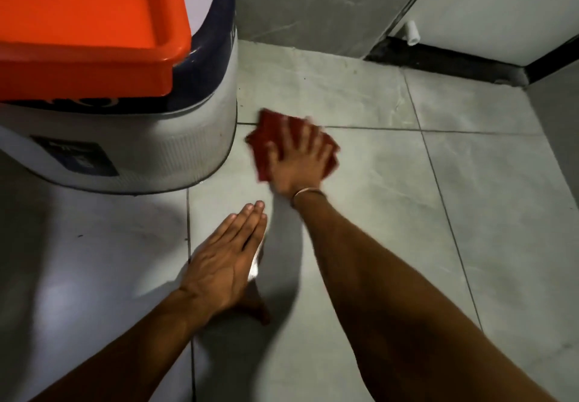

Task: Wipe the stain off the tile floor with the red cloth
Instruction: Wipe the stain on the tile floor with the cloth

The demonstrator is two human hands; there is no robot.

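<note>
The red cloth (264, 138) lies flat on the grey tile floor (391, 201), just right of a white appliance. My right hand (299, 160) presses down on the cloth with fingers spread, and it looks blurred from motion. My left hand (225, 260) rests flat on the floor nearer to me, fingers together and holding nothing. I cannot make out the stain; the cloth and hand cover that spot.
A white and dark blue appliance (125, 150) with an orange lid (87, 25) stands at the left, close to the cloth. A grey wall (313, 0) and a white door with a black threshold (454, 56) lie beyond.
</note>
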